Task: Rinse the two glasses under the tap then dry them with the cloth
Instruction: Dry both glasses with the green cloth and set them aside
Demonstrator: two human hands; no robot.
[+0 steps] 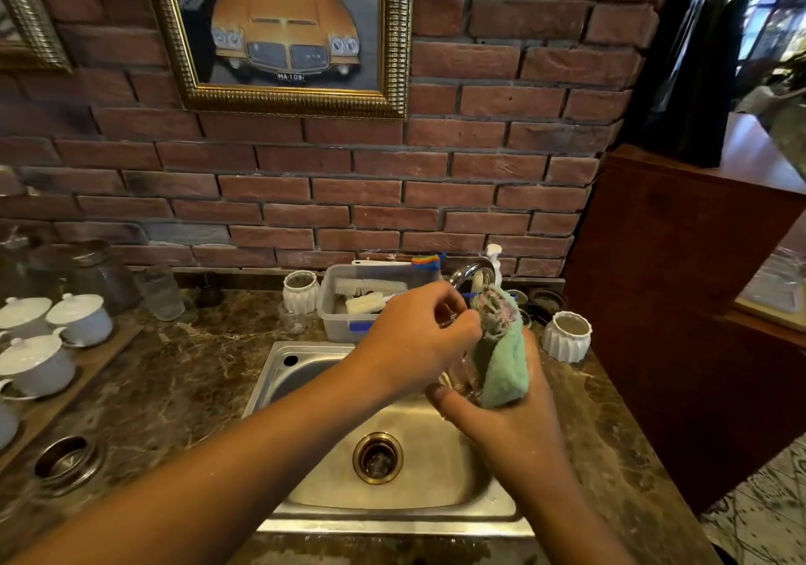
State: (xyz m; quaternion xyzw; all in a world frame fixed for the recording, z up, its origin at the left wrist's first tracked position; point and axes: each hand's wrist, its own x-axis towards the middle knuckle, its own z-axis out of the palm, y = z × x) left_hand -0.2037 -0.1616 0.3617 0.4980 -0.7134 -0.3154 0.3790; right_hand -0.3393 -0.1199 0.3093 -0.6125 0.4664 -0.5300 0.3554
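Over the steel sink (305, 359), my right hand (508, 425) grips a clear glass (458, 375) from below, with a green cloth (503, 361) draped against it. My left hand (418, 337) pinches the cloth's frayed top at the glass rim. The glass is mostly hidden by the cloth and both hands. A second small clear glass (294, 320) stands on the counter behind the sink's left corner. The chrome tap (469, 272) arches behind my hands; no water is seen running.
A grey tub (333, 316) of brushes sits behind the sink, with white ribbed jars (567, 335) at either side. White lidded cups (80, 318) rest on a wooden tray at left, beside glass jars (102, 274). A wooden partition (680, 303) rises at right.
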